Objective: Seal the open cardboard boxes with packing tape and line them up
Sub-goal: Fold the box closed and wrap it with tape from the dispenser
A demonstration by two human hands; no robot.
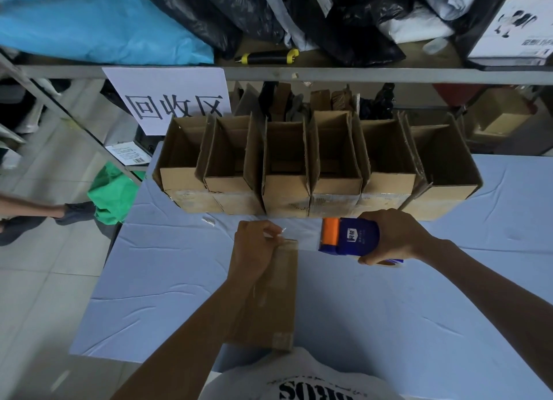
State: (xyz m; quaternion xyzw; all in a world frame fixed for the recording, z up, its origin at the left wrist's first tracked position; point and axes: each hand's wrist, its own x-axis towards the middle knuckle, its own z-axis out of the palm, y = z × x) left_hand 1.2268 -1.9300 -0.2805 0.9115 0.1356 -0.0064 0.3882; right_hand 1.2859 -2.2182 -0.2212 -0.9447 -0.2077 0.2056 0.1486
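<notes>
A closed brown cardboard box (278,298) lies lengthwise on the blue-covered table (389,325) in front of me, with clear tape along its top. My left hand (254,250) rests on the box's far end, its fingers curled and pinching the tape end there. My right hand (395,238) grips a blue tape dispenser (350,236) with an orange roller, held just right of the box's far end. Several open cardboard boxes (287,166) stand in a row along the table's far side, flaps up.
A metal shelf (359,72) behind the row carries black and blue bags, a yellow-black tool (267,57) and a white box (520,29). A paper sign (170,97) hangs from it. Another person's feet (45,217) and a green bag (115,194) are on the floor at left.
</notes>
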